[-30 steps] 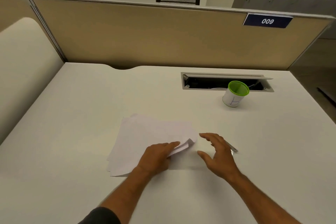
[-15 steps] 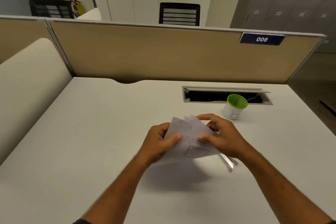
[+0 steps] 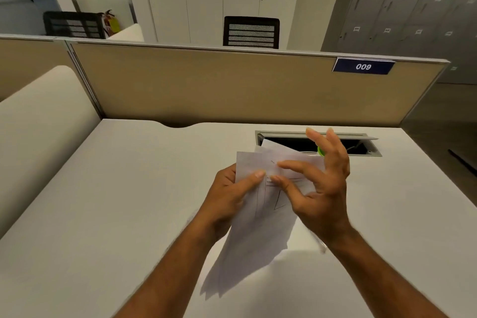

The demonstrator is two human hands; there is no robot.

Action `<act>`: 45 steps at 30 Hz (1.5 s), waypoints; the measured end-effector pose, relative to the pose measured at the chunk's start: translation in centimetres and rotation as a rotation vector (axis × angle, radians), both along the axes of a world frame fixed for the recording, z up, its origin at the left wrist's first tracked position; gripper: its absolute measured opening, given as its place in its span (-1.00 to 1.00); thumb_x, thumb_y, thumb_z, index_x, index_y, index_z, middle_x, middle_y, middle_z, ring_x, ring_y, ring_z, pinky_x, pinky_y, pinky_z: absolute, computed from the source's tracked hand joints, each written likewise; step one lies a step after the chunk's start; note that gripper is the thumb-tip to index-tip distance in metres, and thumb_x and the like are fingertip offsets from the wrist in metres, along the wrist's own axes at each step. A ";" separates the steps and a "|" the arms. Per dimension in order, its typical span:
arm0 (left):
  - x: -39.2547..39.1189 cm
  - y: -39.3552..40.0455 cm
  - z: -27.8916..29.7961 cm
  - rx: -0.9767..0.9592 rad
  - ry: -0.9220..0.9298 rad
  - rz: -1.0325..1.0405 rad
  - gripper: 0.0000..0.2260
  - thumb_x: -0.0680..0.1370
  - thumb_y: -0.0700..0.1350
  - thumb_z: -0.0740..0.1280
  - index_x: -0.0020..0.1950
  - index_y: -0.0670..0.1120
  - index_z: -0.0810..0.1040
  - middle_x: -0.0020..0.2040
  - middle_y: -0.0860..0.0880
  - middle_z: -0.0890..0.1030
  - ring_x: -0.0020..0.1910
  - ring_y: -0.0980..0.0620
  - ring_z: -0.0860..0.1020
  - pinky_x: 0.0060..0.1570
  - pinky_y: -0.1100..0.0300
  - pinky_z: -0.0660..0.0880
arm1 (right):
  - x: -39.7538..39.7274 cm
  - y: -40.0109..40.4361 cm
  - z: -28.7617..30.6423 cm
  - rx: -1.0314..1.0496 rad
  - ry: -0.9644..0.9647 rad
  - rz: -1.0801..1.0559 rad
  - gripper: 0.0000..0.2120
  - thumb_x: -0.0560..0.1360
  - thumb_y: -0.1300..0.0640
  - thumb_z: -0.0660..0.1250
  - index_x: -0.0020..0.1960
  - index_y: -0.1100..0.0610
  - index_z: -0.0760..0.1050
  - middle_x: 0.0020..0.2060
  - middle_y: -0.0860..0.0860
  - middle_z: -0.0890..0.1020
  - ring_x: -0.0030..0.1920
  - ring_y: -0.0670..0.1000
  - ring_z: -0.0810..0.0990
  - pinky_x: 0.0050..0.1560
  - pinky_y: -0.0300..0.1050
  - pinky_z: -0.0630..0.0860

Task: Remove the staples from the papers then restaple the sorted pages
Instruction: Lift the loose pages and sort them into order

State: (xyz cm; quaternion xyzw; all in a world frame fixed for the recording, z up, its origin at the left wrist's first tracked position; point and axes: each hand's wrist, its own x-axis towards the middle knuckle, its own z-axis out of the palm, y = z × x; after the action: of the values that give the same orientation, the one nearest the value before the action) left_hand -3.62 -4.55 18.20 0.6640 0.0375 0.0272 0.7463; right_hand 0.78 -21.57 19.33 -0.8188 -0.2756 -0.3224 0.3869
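A small stack of white papers with faint printed lines hangs tilted above the white desk. My left hand grips the stack near its upper left corner, thumb on the front sheet. My right hand pinches the top sheet near the same corner with thumb and index finger, the other fingers spread upward. A short dark mark, perhaps a staple, shows just above the pinch. A thin metal tool lies on the desk, mostly hidden behind my right wrist.
A green-rimmed cup peeks out behind my right hand, in front of the open cable slot. A tan partition closes the desk's far edge and a cream panel its left side.
The papers lay flat on the desk a second ago; both hands have lifted them and raised them toward the camera. My right hand has moved to pinch near the top corner.
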 end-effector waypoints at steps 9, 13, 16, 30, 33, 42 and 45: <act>-0.1 -0.8 0.8 0.003 -0.052 -0.005 -0.78 0.43 0.18 0.33 -0.02 0.13 0.61 -0.17 0.21 0.69 -0.11 0.14 0.67 -0.25 0.32 0.59 | -0.6 0.6 0.7 0.194 0.180 0.052 -0.84 0.37 0.07 0.53 -0.05 -0.05 0.67 0.42 0.04 0.38 0.51 0.12 0.16 0.41 0.38 0.18; -0.1 -1.2 0.9 0.027 -0.071 0.016 -0.76 0.42 0.20 0.33 -0.01 0.14 0.62 -0.14 0.20 0.69 -0.07 0.09 0.67 -0.20 0.29 0.62 | -0.7 0.7 0.9 0.271 0.266 0.070 -0.84 0.35 0.04 0.52 -0.09 -0.12 0.66 0.38 -0.06 0.41 0.47 0.03 0.24 0.45 0.21 0.23; -0.2 -1.4 0.9 0.037 -0.081 0.025 -0.77 0.42 0.19 0.34 -0.01 0.14 0.62 -0.14 0.20 0.70 -0.08 0.09 0.67 -0.20 0.31 0.60 | -0.7 0.6 1.0 0.325 0.315 0.084 -0.84 0.31 0.00 0.53 -0.12 -0.16 0.66 0.33 -0.10 0.44 0.42 -0.05 0.30 0.41 -0.03 0.29; -0.2 -1.2 1.7 0.070 -0.126 0.035 -0.80 0.45 0.20 0.32 -0.08 0.15 0.64 -0.20 0.21 0.69 -0.14 0.16 0.66 -0.27 0.40 0.54 | -0.3 0.4 1.9 0.304 0.468 0.121 -0.88 0.23 -0.05 0.53 -0.26 -0.10 0.63 0.15 -0.07 0.52 0.20 -0.29 0.40 0.21 -0.13 0.41; 0.0 -1.3 1.7 0.081 -0.139 0.039 -0.80 0.46 0.19 0.31 -0.07 0.13 0.64 -0.20 0.23 0.68 -0.14 0.17 0.65 -0.25 0.40 0.54 | -0.3 0.4 1.9 0.298 0.470 0.132 -0.89 0.23 -0.06 0.51 -0.28 -0.14 0.61 0.12 -0.08 0.51 0.18 -0.28 0.41 0.20 -0.13 0.41; 0.2 -1.1 1.6 0.075 -0.105 0.034 -0.89 0.54 0.07 0.36 -0.03 0.10 0.65 -0.13 0.09 0.69 -0.12 0.04 0.66 -0.21 0.34 0.59 | -0.1 0.5 2.0 0.290 0.521 0.160 -0.89 0.21 -0.07 0.50 -0.29 -0.14 0.60 0.08 -0.12 0.50 0.20 -0.12 0.44 0.12 -0.23 0.40; 0.0 -0.8 1.3 0.088 -0.138 -0.011 -0.83 0.45 -0.01 0.49 0.01 0.12 0.61 -0.11 0.11 0.67 -0.12 0.05 0.65 -0.22 0.34 0.60 | 0.1 0.4 2.1 0.288 0.555 0.145 -0.89 0.21 -0.06 0.49 -0.29 -0.12 0.60 0.08 -0.10 0.51 0.16 -0.20 0.45 0.07 -0.30 0.38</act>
State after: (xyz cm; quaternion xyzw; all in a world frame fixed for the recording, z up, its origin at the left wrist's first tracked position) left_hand -3.61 -5.32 19.52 0.6928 -0.0191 0.0705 0.7174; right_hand 0.84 -21.13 21.38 -0.7904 -0.1687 -0.0942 0.5813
